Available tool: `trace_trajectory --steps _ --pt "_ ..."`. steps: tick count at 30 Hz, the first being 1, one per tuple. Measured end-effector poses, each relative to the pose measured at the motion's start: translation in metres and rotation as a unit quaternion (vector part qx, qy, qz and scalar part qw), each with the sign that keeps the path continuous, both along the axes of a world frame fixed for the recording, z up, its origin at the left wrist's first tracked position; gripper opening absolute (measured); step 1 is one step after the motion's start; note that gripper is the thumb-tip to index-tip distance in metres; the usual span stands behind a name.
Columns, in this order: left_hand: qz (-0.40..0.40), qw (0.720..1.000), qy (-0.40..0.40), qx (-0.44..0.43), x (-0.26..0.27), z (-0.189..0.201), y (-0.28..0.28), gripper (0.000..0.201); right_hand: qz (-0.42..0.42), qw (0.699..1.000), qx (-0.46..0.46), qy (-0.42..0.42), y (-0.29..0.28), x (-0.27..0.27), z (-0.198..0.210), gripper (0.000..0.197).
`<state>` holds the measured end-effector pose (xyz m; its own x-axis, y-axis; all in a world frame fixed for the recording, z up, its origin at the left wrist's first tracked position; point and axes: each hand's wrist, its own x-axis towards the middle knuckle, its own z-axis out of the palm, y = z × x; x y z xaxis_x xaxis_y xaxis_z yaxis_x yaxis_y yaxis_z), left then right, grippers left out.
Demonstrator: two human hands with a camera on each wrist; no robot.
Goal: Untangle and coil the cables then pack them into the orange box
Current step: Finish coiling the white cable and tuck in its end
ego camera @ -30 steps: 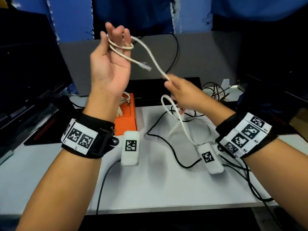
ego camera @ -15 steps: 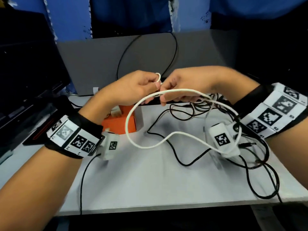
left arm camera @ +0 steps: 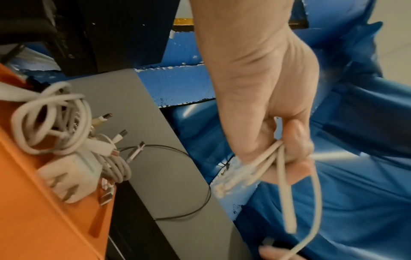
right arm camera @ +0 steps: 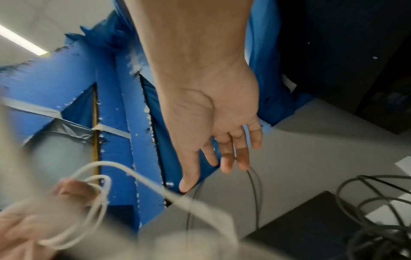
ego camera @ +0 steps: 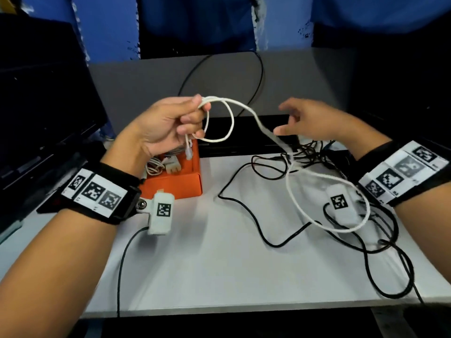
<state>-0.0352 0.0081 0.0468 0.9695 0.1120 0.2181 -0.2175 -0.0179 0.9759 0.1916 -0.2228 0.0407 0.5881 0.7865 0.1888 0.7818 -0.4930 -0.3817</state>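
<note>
My left hand (ego camera: pixel 168 125) (left arm camera: pixel 286 140) pinches a small coil of the white cable (ego camera: pixel 229 118) (left arm camera: pixel 282 184) above the orange box (ego camera: pixel 175 184) (left arm camera: pixel 37 219); the cable's clear plug (ego camera: pixel 189 152) hangs below the fingers. From the coil the white cable runs right and down in a big loop (ego camera: pixel 317 215) over the table. My right hand (ego camera: pixel 310 120) (right arm camera: pixel 222 133) hovers beside the cable with fingers spread and relaxed, holding nothing. A tangle of black cables (ego camera: pixel 314 154) lies on the table's right side.
The orange box holds coiled white cables and a white charger (left arm camera: pixel 68 172). A black device (ego camera: pixel 244 135) sits behind the box against a grey panel (ego camera: pixel 305 79). A dark monitor (ego camera: pixel 41 93) stands at the left. One black cable (ego camera: pixel 256 220) snakes across the white table (ego camera: pixel 195 264).
My hands have moved apart. The right hand has let go of the white cable and opened; the left keeps the coil, now with an extra loop in it.
</note>
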Motion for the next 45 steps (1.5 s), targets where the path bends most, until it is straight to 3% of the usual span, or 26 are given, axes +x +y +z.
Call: trace_trajectory --steps 2,5,9,12,15,20,22,25,27,29,32,34,35,37,38,39,41,42,43,45 --pt "0.051 0.997 0.013 0.05 0.008 -0.004 -0.012 0.023 0.043 0.999 0.021 -0.011 0.004 -0.019 0.0 0.081" --pt "0.068 0.996 0.003 0.049 0.018 -0.008 -0.032 0.023 0.114 0.987 0.093 -0.067 0.016 -0.065 0.002 0.072" --pt "-0.019 0.996 -0.03 -0.08 0.02 -0.007 -0.051 0.027 0.156 0.962 0.225 0.026 0.038 -0.093 -0.008 0.057" --pt "-0.097 0.984 -0.036 -0.147 0.018 -0.008 -0.054 0.03 0.157 0.917 0.344 0.129 0.044 -0.09 -0.014 0.048" --pt "-0.118 0.983 -0.024 -0.141 0.016 -0.012 -0.05 0.033 0.171 0.907 0.369 0.114 0.047 -0.087 -0.019 0.038" --pt "-0.111 0.986 0.005 -0.128 0.015 -0.01 -0.048 0.045 0.163 0.92 0.356 0.022 0.051 -0.085 -0.023 0.035" --pt "-0.118 0.98 -0.012 -0.16 0.016 -0.011 -0.052 0.045 0.174 0.915 0.363 0.03 0.051 -0.087 -0.021 0.037" --pt "-0.136 0.953 -0.087 -0.257 0.017 -0.012 -0.058 0.039 0.186 0.893 0.395 0.106 0.052 -0.087 -0.018 0.039" --pt "-0.1 0.936 -0.145 -0.306 0.017 -0.008 -0.058 0.043 0.17 0.896 0.375 0.166 0.052 -0.085 -0.021 0.034" --pt "-0.019 0.921 -0.208 -0.328 0.018 -0.002 -0.053 0.043 0.127 0.92 0.31 0.204 0.054 -0.083 -0.031 0.027" --pt "0.06 0.907 -0.252 -0.333 0.021 0.007 -0.049 0.022 0.081 0.94 0.145 0.298 0.054 -0.087 -0.048 0.025" --pt "0.092 0.924 -0.239 -0.283 0.025 0.007 -0.053 0.039 0.12 0.922 0.054 0.363 0.05 -0.093 -0.048 0.031" --pt "0.118 0.942 -0.226 -0.22 0.028 0.006 -0.058 0.041 0.149 0.913 0.035 0.378 0.048 -0.097 -0.044 0.032" --pt "0.184 0.965 -0.183 -0.038 0.034 -0.002 -0.065 0.035 0.187 0.909 0.028 0.372 0.043 -0.102 -0.032 0.034" --pt "0.205 0.964 -0.151 0.082 0.035 -0.007 -0.067 0.032 0.195 0.911 0.028 0.363 0.043 -0.104 -0.027 0.035" --pt "0.22 0.944 -0.117 0.215 0.035 -0.011 -0.067 0.03 0.197 0.911 0.03 0.362 0.042 -0.104 -0.022 0.036" --pt "0.242 0.853 -0.062 0.458 0.035 -0.016 -0.064 0.033 0.186 0.897 0.041 0.398 0.041 -0.101 -0.015 0.036" --pt "0.246 0.811 -0.035 0.53 0.034 -0.014 -0.062 0.031 0.179 0.885 0.047 0.427 0.039 -0.098 -0.011 0.036" --pt "0.247 0.793 -0.016 0.556 0.033 -0.011 -0.061 0.027 0.18 0.876 0.047 0.445 0.036 -0.094 -0.008 0.038" --pt "0.234 0.813 0.026 0.533 0.028 -0.004 -0.051 0.028 0.213 0.884 0.031 0.415 0.028 -0.085 -0.002 0.037"
